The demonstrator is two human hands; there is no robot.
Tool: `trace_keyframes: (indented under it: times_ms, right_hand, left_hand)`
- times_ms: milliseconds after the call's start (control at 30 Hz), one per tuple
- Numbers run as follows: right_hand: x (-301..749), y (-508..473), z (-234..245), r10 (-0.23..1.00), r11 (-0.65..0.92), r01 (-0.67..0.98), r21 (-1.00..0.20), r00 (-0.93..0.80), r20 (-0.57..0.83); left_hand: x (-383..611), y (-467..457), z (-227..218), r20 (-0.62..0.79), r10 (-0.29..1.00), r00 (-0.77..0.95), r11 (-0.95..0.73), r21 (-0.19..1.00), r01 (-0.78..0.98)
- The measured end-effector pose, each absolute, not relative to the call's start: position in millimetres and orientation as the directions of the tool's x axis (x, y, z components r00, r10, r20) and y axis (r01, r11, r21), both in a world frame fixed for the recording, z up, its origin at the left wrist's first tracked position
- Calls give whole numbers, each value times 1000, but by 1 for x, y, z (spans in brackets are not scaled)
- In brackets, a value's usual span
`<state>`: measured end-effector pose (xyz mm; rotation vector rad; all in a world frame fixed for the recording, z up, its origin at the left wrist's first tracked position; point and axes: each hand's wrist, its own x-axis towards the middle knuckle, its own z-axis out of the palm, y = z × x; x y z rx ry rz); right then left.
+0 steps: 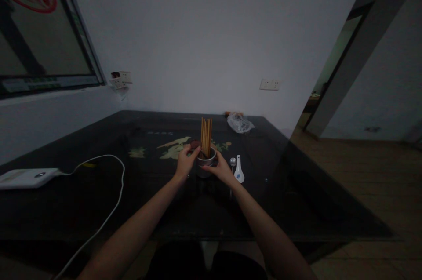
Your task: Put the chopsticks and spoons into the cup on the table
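Your left hand [184, 162] pinches a small brown thing [195, 144] at the rim of the metal cup [205, 171]; your right hand [222, 170] clasps its side. The chopsticks [206, 136] stand upright inside, between both hands.

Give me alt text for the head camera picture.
Two bare hands meet at a metal cup of wooden chopsticks on a dark table: the left hand pinches a brown piece at its rim, the right hand grips its side.

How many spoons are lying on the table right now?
2. A white spoon lies right of the right hand; a metal spoon sits between them. More may be hidden in the cup.
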<state>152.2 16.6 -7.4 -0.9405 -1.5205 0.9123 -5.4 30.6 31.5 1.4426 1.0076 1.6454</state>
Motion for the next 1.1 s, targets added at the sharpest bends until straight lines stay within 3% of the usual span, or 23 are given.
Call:
trace_keyframes:
  times_ms: [567,900,1100]
  right_hand:
    - [151,9,4,911,405,90,-910,-121,394]
    - [153,11,0,908,415,132,-900,-112,403]
    - [153,10,3,913,401,121,-908,-137,385]
  left_hand:
    - [-15,46,29,505,862,-53,-501,862,77]
    - [-14,43,31,461,884,-76,-461,887,21]
    - [-14,38,36,504,859,-93,-504,863,22]
